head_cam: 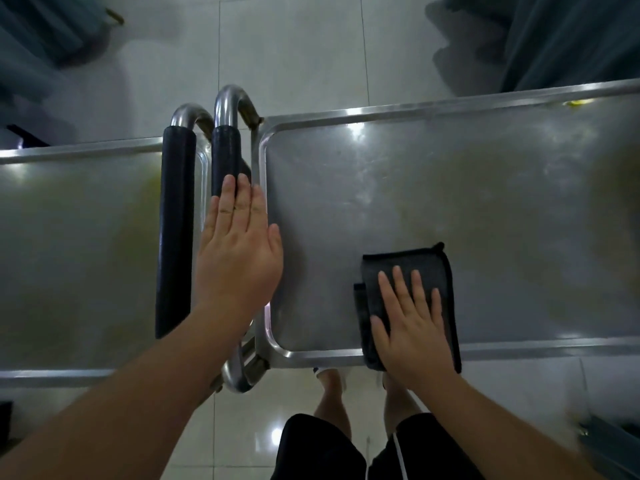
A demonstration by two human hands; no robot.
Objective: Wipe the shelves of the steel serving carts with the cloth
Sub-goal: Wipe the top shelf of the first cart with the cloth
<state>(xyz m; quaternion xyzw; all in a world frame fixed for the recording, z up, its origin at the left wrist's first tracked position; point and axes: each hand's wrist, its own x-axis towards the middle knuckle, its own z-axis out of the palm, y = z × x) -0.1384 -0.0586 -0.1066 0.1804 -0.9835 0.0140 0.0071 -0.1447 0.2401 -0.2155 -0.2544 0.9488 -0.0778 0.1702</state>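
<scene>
A glossy pale tiled floor lay beneath, with dark teal curtains hanging at the upper right and upper left corners.

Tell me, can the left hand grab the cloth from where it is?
Probably yes. The left hand lies flat by the cart handle, with bare shelf between it and the cloth, though the right hand presses on it.

The right hand presses flat on a folded dark cloth at the near edge of the right cart's top shelf. The left hand, fingers straight, rests over the padded handle between the two carts.
</scene>
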